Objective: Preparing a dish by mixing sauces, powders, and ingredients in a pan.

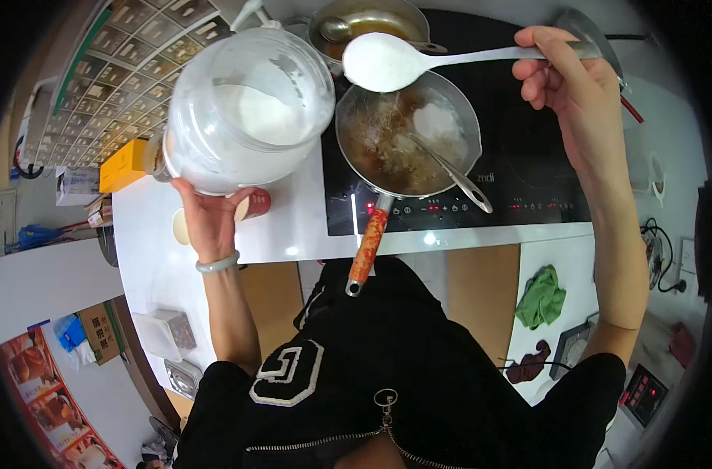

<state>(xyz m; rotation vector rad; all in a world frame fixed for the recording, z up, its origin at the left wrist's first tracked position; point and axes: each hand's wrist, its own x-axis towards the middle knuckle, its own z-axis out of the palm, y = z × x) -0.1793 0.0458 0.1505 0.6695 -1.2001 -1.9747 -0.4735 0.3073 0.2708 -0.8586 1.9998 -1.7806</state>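
My left hand [209, 220] supports a large clear jar [198, 152] from below, tilted so its wide mouth faces me. White powder [271, 114] lies inside it. With my right hand [579, 88] I grip the handle of a metal spoon [479, 57], level over the far rim of a saucepan. Its bowl is heaped with white powder [382, 61]. The saucepan [479, 143] holds bubbling brownish liquid [385, 140] with a pale patch at its right side. A second metal utensil [464, 184] leans in the liquid, its handle over the rim. The pan's worn orange handle [368, 246] points towards me.
The black induction cooktop [526, 176] has lit red indicators. Behind the saucepan sits another pan [417, 26] with a ladle [335, 29]. A red paper cup [256, 202] lies beside my left hand. A green cloth [540, 296] rests on the right counter; drawers [127, 76] stand left.
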